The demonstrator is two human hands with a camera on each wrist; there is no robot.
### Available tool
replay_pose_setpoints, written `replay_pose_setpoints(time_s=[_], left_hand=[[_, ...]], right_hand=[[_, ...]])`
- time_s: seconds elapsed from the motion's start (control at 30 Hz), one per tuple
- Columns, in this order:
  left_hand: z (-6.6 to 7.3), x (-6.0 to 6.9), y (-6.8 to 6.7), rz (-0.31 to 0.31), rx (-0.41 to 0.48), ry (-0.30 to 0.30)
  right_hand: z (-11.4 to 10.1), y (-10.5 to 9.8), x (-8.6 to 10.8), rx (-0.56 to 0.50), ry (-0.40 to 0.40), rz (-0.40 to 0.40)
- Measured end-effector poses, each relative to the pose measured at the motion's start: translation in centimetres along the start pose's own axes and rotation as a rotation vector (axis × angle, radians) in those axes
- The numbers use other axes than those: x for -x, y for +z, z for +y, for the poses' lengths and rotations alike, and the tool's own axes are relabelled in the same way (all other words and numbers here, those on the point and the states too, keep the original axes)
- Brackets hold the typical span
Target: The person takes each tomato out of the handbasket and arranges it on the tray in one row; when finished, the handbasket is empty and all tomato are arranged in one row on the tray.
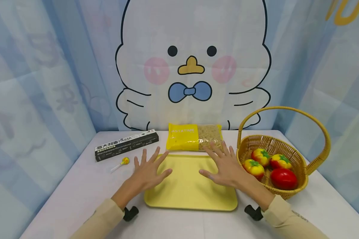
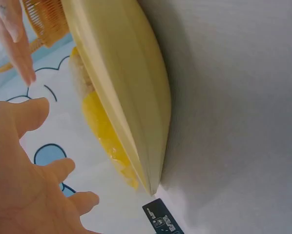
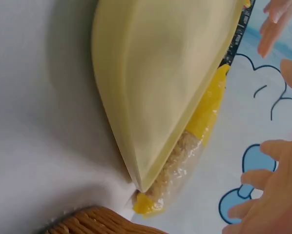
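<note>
Both hands hover with fingers spread above a yellow tray [image 1: 191, 199]. My left hand [image 1: 149, 171] is over the tray's left edge and holds nothing. Over its right side is my right hand [image 1: 224, 167], also bare of any object. Behind the tray lies a yellow pasta bag [image 1: 182, 137] with a see-through half. A dark pasta box [image 1: 127, 146] sits at the back left, with a small lollipop [image 1: 125, 161] in front of it. To the right stands a wicker basket [image 1: 302, 172], close to the right hand. In the left wrist view, the tray [image 2: 136, 83] appears edge-on beyond the fingers.
Inside the basket are several yellow-red fruits [image 1: 253, 168] and a smooth red one [image 1: 284, 179]. Its tall arched handle [image 1: 320, 122] rises on the right. Patterned curtains [image 1: 33, 99] enclose the white table [image 1: 77, 205] at the back and sides.
</note>
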State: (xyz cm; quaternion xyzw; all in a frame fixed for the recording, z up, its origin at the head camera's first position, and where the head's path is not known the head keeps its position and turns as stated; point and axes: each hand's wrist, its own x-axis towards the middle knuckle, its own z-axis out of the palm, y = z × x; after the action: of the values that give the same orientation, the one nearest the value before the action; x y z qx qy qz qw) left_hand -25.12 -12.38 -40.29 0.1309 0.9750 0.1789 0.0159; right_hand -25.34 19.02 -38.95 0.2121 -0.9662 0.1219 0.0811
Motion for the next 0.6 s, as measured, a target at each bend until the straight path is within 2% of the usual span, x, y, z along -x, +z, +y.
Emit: replay_pose_setpoints(time_s=[0.27,0.6], left_hand=[[-0.5,0.6,-0.2,0.005,0.026,0.002],[-0.9,0.9,-0.1,0.005,-0.012,-0.026]], right_hand=[[0.7,-1.6,0.6,-0.017,0.011,0.020],[2.3,-3.5,2.1,0.005,0.048,-0.006]])
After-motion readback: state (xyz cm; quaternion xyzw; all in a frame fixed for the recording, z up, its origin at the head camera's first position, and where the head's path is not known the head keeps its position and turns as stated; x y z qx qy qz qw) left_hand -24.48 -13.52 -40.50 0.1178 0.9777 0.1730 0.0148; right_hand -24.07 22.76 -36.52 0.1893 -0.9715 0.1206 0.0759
